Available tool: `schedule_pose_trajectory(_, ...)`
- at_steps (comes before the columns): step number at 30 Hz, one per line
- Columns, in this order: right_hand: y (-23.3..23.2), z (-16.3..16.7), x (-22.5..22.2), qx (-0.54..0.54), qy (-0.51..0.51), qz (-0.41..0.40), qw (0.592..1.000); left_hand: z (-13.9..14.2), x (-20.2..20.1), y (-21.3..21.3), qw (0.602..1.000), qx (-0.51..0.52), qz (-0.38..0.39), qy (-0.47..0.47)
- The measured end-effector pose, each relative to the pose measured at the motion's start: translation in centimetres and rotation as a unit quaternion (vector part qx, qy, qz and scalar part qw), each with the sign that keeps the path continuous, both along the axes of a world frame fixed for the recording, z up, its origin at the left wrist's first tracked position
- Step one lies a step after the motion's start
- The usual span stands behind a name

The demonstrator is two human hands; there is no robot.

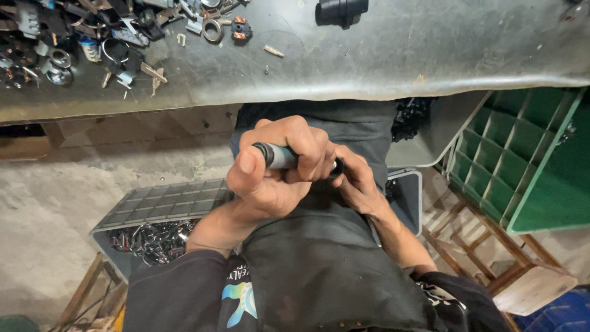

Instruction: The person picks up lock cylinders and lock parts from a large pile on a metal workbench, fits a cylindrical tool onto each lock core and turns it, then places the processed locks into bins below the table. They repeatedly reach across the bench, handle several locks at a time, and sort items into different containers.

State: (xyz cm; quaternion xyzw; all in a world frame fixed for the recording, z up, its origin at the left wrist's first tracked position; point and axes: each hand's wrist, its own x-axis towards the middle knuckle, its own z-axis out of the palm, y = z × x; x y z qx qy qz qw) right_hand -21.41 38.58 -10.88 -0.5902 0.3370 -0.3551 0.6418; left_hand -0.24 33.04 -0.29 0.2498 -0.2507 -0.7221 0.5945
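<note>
My left hand (pixel 279 169) is wrapped around a tool handle (pixel 278 157) with a grey-blue body and a black end cap, held level over my lap. The thumb lies along the handle near the cap. My right hand (pixel 356 181) sits just to the right, fingers closed around a small dark part (pixel 336 167) at the tool's working end. The part is mostly hidden by my fingers. Both hands are below the front edge of a grey metal workbench (pixel 381 67).
Several metal rings, clips and small parts (pixel 110 37) litter the bench's far left; a black cylindrical piece (pixel 341 11) stands at its back. A grey crate of shiny metal parts (pixel 153 237) sits left of my knee, a green divided crate (pixel 522 160) on the right.
</note>
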Motion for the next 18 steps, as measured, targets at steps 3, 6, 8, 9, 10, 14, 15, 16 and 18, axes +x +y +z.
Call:
schedule_pose_trajectory(3, 0.3, -0.4, -0.2, 0.014, 0.006, -0.011, 1.000, -0.2, -0.5, -0.2, 1.000, -0.009, 0.022, -0.005)
schedule_pose_trajectory(6, 0.5, -0.7, -0.3, 0.053, 0.014, -0.011, 0.998, -0.5, -1.1, -0.2, 0.999, -0.014, 0.039, 0.007)
schedule_pose_trajectory(8, 0.6, -0.7, -0.3, 0.065, 0.020, -0.012, 0.998, -0.7, -1.2, 0.0, 0.999, -0.016, 0.040, 0.012)
schedule_pose_trajectory(9, 0.5, -0.6, -0.3, 0.052, 0.026, -0.015, 0.998, -0.8, -1.2, 0.0, 0.999, -0.019, 0.038, 0.012)
schedule_pose_trajectory(10, 0.4, -0.4, -0.2, 0.039, 0.033, -0.017, 0.999, -0.9, -1.2, 0.1, 0.999, -0.021, 0.035, 0.009)
schedule_pose_trajectory(14, 0.1, 0.5, 0.3, -0.008, 0.021, -0.016, 1.000, -1.3, -1.1, 0.3, 0.999, -0.027, 0.030, -0.004)
schedule_pose_trajectory(15, 0.0, 0.6, 0.4, -0.002, 0.028, -0.017, 0.999, -1.4, -1.1, 0.3, 0.999, -0.027, 0.033, -0.002)
schedule_pose_trajectory(16, 0.0, 0.7, 0.5, 0.005, 0.035, -0.017, 0.999, -1.4, -1.1, 0.3, 0.999, -0.027, 0.036, -0.001)
schedule_pose_trajectory(18, 0.0, 0.7, 0.4, -0.006, 0.046, -0.021, 0.999, -1.5, -1.2, 0.4, 0.999, -0.018, 0.030, 0.017)
